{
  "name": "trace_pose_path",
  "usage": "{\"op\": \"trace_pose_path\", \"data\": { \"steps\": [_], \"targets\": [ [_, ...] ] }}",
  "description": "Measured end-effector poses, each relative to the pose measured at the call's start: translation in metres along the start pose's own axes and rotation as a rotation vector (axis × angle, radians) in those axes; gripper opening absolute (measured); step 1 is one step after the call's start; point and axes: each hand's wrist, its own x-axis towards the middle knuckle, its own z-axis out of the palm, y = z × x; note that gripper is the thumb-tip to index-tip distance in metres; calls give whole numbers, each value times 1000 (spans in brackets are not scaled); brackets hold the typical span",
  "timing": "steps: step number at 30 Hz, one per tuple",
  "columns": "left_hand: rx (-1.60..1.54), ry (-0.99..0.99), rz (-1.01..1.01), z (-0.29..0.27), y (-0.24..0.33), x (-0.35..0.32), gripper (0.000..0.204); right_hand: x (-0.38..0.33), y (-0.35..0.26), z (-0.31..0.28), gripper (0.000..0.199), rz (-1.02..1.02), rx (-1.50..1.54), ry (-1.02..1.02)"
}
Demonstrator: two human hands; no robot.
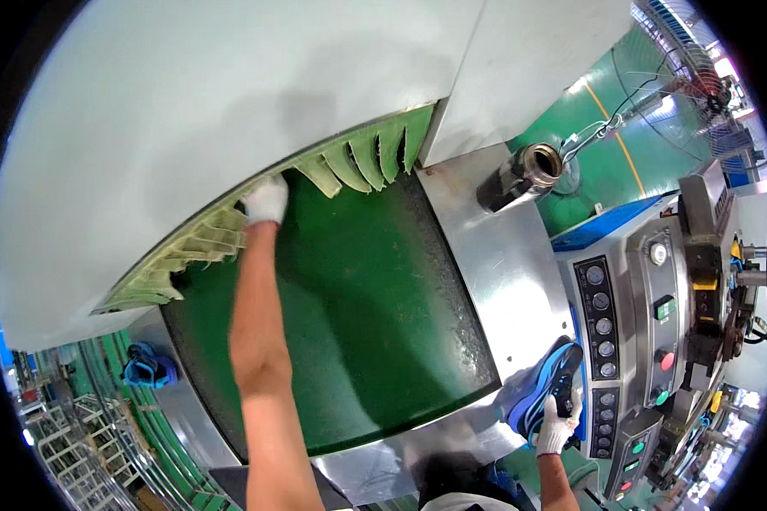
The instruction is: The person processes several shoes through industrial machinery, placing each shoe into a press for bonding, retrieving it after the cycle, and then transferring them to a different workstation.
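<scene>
My left hand (267, 201), in a white glove, reaches far forward over a green conveyor belt (375, 315). It is at the hanging pale green strip curtain (349, 166) of a large light grey machine housing (230, 77). Its fingertips are hidden there, so whether it holds anything does not show. On the right, my right hand (557, 424), also gloved, grips a blue and black shoe (547, 387) with the dark sole partly showing. The shoe is over the metal edge beside the control panel.
A dark open-topped canister (520, 177) stands on the metal ledge (494, 247). Right of it is a machine with a gauge panel (601, 319) and buttons. Another blue shoe (149, 366) sits at the far left, near white racks (85, 443). A fan (699, 77) is at the upper right.
</scene>
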Motion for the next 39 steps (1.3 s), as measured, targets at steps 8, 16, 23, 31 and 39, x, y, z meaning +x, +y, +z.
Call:
{"op": "trace_pose_path", "data": {
  "steps": [8, 16, 23, 31, 39],
  "targets": [
    [-34, -65, 125, 73, -64, 130, 50, 1, 1, 14, 55, 88, -21, 21],
    [82, -128, 221, 93, -89, 119, 46, 1, 4, 13, 56, -79, -119, -3],
    [190, -43, 369, 67, -55, 30, 38, -5, -20, 1, 54, 32, -185, 29],
    [73, -333, 503, -101, 33, -308, 75, -6, -45, -35, 77, -25, -355, -252],
    [-471, -468, 414, -80, 87, -474, 79, 21, -1, -117, 111, -159, -114, -544]
  ]
}}
